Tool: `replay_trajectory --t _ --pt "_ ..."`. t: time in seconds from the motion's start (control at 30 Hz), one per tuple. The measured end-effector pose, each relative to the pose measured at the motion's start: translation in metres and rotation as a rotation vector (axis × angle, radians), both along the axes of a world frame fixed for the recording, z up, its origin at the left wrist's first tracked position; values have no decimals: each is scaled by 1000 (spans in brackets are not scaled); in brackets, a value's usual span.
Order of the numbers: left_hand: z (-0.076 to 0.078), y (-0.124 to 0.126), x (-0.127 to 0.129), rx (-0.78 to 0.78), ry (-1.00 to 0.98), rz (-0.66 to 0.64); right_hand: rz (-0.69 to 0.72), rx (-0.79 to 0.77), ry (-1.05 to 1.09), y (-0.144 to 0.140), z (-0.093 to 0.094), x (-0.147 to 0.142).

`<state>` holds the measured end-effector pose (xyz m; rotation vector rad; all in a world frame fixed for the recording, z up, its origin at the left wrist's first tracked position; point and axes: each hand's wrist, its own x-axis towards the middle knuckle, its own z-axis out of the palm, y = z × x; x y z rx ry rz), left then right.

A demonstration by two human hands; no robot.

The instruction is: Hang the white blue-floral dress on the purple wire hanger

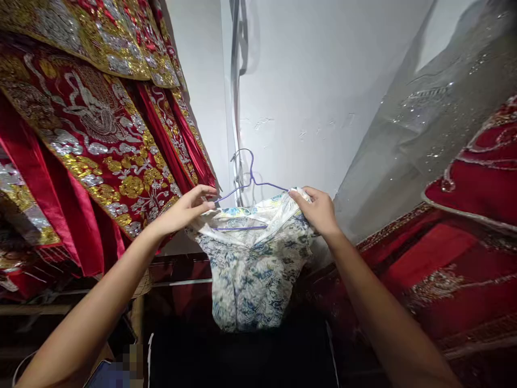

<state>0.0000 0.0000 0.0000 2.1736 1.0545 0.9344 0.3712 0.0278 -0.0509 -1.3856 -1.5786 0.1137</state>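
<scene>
Head view. Item: floral garment (252,269), white with blue and yellow print, hanging on a purple wire hanger (251,186). The left hand (189,207) is pinching the garment's one shoulder against the hanger arm, fingers closed on it; the right hand (319,210) is gripping the other shoulder likewise. Between the two grips the hanger hook is rising before a white wall (307,97). Outside the left grip, red embroidered robes (92,140) are hanging; outside the right, a sequinned grey veil (424,124). No readable writing or labels.
</scene>
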Motion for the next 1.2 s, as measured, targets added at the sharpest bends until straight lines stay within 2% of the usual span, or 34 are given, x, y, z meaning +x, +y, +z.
replay_trajectory --t 0.13,0.3,0.43,0.53,0.6,0.67,0.73,0.8,0.9,1.0,1.1,1.2 --pt "-3 10 18 199 72 124 -53 -20 14 17 5 -7" --pt "8 28 33 423 135 211 -74 6 41 22 4 -2" --pt "14 42 38 505 193 263 -51 -20 4 17 9 -1" --pt "11 49 33 507 212 430 -21 -43 -71 8 17 -21" --pt "5 53 30 482 232 508 12 -53 -143 1 19 -42" --pt "-3 54 30 467 258 501 41 -25 -205 -4 14 -66" --pt "-15 53 33 477 283 467 75 44 -230 -3 2 -86" --pt "-29 51 36 501 296 495 100 116 -207 3 -14 -98" --pt "-48 46 31 525 290 678 83 158 -133 17 -36 -99" --pt "-59 46 11 419 259 806 69 150 -87 27 -49 -89" --pt "-63 50 -7 346 144 712 84 167 -54 29 -55 -84" --pt "-63 56 1 401 -40 546 95 211 -45 29 -58 -92"
